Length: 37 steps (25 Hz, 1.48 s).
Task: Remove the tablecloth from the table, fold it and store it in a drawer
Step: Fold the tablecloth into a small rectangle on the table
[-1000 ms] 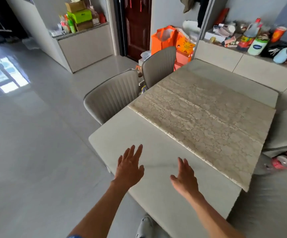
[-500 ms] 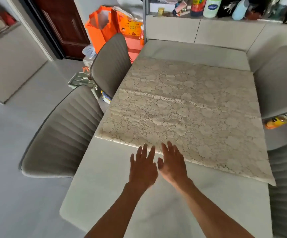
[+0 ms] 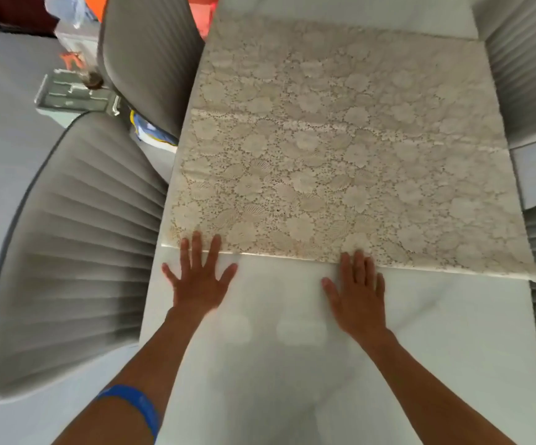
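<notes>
A cream lace tablecloth (image 3: 340,149) with a flower pattern lies flat over the far part of the pale table (image 3: 292,364). Its near edge runs straight across the table. My left hand (image 3: 199,277) lies flat near the cloth's near left corner, fingers spread, fingertips resting on the edge. My right hand (image 3: 356,290) lies flat further right, fingers apart, fingertips touching the same edge. Neither hand grips anything. No drawer is in view.
Grey ribbed chairs stand close on both sides: one at the near left (image 3: 67,252), one at the far left (image 3: 151,59), others at the right (image 3: 529,75). A small grey appliance (image 3: 74,94) and orange bags (image 3: 202,11) sit on the floor at the far left.
The view has moved in over the table and tilted down. My hands have spread apart and reached forward, so their fingertips now rest on the cloth's near edge.
</notes>
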Motion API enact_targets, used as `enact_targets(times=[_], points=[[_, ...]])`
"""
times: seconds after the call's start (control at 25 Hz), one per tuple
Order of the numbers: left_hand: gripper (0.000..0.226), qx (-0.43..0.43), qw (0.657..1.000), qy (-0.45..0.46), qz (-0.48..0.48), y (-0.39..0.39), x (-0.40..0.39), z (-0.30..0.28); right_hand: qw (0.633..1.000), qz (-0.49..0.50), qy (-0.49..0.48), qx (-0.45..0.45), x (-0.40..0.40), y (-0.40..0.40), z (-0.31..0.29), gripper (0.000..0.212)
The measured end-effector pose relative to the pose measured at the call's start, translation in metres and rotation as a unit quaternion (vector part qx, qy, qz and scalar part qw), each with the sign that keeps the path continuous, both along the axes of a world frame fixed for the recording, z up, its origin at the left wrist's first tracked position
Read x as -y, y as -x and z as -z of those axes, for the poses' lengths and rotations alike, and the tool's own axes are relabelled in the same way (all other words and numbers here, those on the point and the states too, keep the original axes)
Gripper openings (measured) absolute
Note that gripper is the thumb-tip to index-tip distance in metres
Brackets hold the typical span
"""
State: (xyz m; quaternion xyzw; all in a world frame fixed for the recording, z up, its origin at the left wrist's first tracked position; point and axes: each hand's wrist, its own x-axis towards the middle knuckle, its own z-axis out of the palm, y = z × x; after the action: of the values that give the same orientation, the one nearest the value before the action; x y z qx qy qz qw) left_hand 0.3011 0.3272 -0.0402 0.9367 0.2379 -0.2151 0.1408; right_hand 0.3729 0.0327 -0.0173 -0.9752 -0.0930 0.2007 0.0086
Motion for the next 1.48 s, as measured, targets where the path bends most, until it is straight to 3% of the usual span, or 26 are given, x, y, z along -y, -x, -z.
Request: enact_targets(times=[0.12,0.2,0.28,0.32,0.4,0.52,0.6,0.76,0.88,1.0,1.2,1.36,1.48], points=[[0.075,-0.028,0.999,-0.016,0.011,-0.010,-0.002,-0.018,1.000,0.008,-0.002,-0.026,-0.006,-0.006,-0.012,0.066],[0.075,-0.041,0.995,-0.082,0.045,-0.026,0.005,-0.032,1.000,-0.007,0.015,-0.026,0.000,-0.007,-0.022,0.061],[0.073,-0.012,0.971,-0.098,0.219,-0.046,0.027,-0.042,1.000,-0.014,0.010,-0.025,0.001,-0.007,-0.023,0.059],[0.076,0.005,0.942,-0.084,0.326,-0.056,0.042,-0.044,1.000,-0.016,0.002,-0.016,0.002,-0.009,-0.023,0.057],[0.072,0.066,0.897,-0.093,0.428,-0.069,0.069,-0.043,0.999,-0.030,-0.021,0.033,0.006,-0.013,-0.021,0.051],[0.043,0.130,0.873,-0.175,0.437,-0.084,0.091,-0.037,0.993,-0.053,-0.027,0.104,0.023,-0.023,-0.013,0.049],[0.040,0.129,0.882,-0.195,0.409,-0.085,0.095,-0.030,0.993,-0.047,-0.004,0.105,0.033,-0.029,-0.011,0.053],[0.054,0.101,0.935,-0.172,0.294,-0.093,0.093,-0.036,0.991,-0.013,0.058,0.116,0.076,-0.053,-0.008,0.064],[0.048,0.100,0.964,-0.128,0.210,-0.098,0.100,-0.043,0.989,0.006,0.060,0.137,0.109,-0.072,-0.009,0.051],[0.058,0.084,0.962,-0.146,0.217,-0.106,0.109,-0.044,0.986,0.009,0.031,0.163,0.116,-0.078,-0.006,0.038],[0.034,0.152,0.942,-0.147,0.260,-0.108,0.100,-0.045,0.984,0.000,0.039,0.175,0.124,-0.075,0.003,0.049],[0.009,0.145,0.985,-0.037,0.082,-0.119,0.088,-0.053,0.982,0.024,0.096,0.161,0.142,-0.101,-0.003,0.053],[0.012,0.133,0.982,-0.062,0.116,-0.125,0.087,-0.049,0.983,0.042,0.132,0.121,0.154,-0.112,-0.004,0.047]])
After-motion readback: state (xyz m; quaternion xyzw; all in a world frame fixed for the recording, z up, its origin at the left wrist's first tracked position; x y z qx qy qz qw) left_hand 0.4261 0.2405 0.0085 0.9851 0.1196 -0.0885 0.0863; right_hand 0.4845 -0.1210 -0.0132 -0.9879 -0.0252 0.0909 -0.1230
